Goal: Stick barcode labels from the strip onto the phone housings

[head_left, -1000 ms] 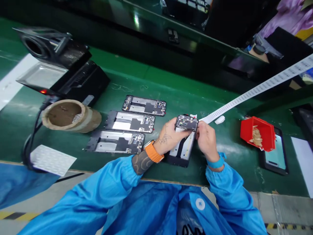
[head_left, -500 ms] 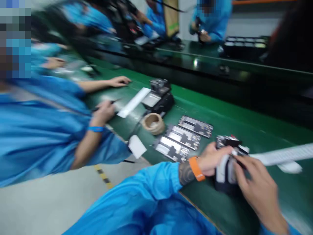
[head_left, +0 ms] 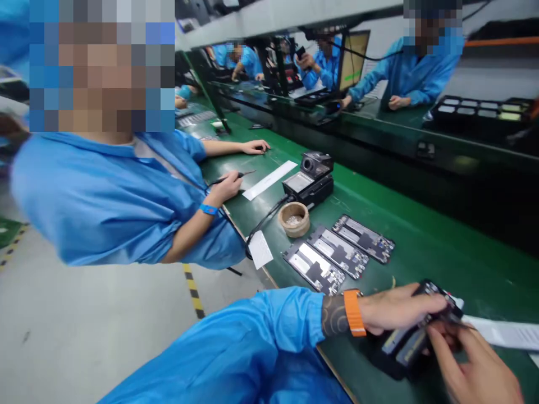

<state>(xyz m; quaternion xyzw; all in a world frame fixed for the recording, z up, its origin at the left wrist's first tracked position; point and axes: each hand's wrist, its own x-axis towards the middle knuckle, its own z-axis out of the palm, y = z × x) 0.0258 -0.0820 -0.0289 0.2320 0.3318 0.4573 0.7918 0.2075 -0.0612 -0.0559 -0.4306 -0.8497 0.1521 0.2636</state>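
My left hand (head_left: 400,308), with an orange wristband and a blue sleeve, is closed over the top of an opened phone frame (head_left: 410,339) lying on the green bench at the lower right. My right hand (head_left: 475,362) reaches in from the bottom right corner. Its fingers pinch at the phone's upper end, and what they hold is too small to make out. A white label strip (head_left: 503,334) runs off to the right just behind the phone.
Three more opened phone frames (head_left: 339,252) lie side by side on the green bench (head_left: 421,247). Beyond them stand a brown tape roll (head_left: 294,218) and a black device (head_left: 310,179). A co-worker in blue (head_left: 126,196) sits at the left holding tweezers (head_left: 229,178). Several other people work at the far bench.
The view has swung up and to the left, bringing the co-worker and far bench into sight. My hands stay on the same phone frame, now at the lower right.
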